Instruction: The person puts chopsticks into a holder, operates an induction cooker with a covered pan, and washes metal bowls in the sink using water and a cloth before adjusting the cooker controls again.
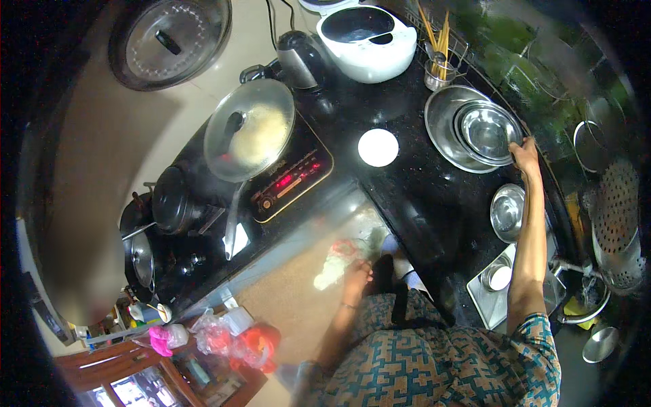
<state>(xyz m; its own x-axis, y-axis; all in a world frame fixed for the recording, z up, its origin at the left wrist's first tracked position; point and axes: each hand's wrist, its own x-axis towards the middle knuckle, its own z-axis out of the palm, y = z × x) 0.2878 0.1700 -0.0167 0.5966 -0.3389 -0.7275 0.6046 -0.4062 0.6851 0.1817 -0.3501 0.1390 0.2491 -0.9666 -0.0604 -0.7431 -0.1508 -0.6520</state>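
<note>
At the right, my right hand point(525, 155) grips the rim of a shiny steel bowl point(489, 129). This bowl is nested in others and sits over a wider steel basin point(442, 122) on the black countertop. My left hand point(358, 274) hangs low in front of my body with its fingers curled and no object visible in it. Behind that hand, a pale, blurred plastic bag point(328, 274) seems to lie on the floor. Left of the basin is a round white disc-like item point(378, 147); I cannot tell what it is.
A lidded pan point(264, 127) with yellowish food stands on a lit induction cooktop point(292, 185), its handle jutting toward me. Behind are an electric kettle point(300, 58) and a white rice cooker point(366, 51). Another steel bowl point(507, 213), a tray point(483, 290) and a faucet point(585, 269) are at right.
</note>
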